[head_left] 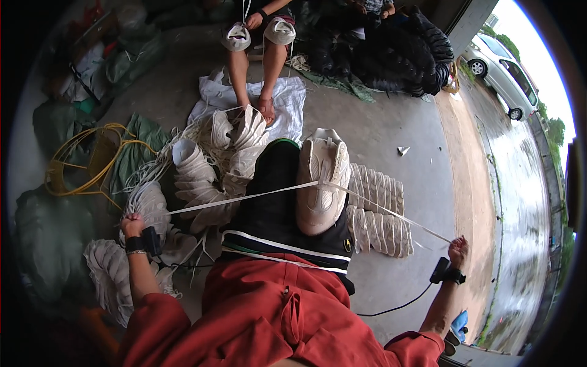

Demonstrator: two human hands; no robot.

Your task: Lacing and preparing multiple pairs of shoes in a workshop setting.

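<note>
A cream-white sneaker upper (319, 211) lies on my lap over black shorts, its toe toward me. A flat white shoelace (257, 194) runs out of its eyelets to both sides, pulled taut. My left hand (132, 226) is closed on one lace end, out to the left near stacked white uppers. Far to the right, my right hand (458, 249) is closed on the other end. Both wrists carry black straps with small black devices.
Nested white uppers (199, 177) with loose laces lie left; two more rows (380, 232) lie right. Opposite sits a person (264, 67) with an upper on each knee. Yellow wire frame (92, 165), green sacks (55, 226), black pile (385, 55) stand around. Outside, a silver car (504, 70).
</note>
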